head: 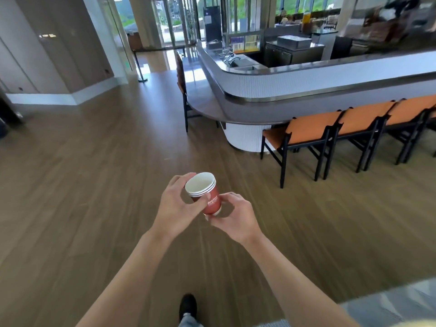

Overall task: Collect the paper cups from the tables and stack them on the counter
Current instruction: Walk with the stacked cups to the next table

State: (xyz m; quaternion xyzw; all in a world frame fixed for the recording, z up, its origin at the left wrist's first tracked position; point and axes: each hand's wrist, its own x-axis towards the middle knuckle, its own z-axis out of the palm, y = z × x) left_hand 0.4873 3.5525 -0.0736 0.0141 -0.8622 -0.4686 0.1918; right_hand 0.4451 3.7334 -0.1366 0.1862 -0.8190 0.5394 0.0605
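Note:
A stack of red paper cups (210,199) with white rims and white print is held in front of me above the wooden floor, tilted slightly left. My left hand (175,206) grips the stack near the rims, thumb across the red side. My right hand (232,217) pinches its base from the right. The curved counter (247,112) with a grey top and white ribbed front lies ahead to the right, well beyond the cups.
Three orange-seated chairs (304,135) with black frames stand along the counter's front at right. Another chair (182,90) stands at its left side. A stanchion post (140,67) stands far ahead. Open wooden floor (94,173) spreads left. A grey table edge (389,305) shows at bottom right.

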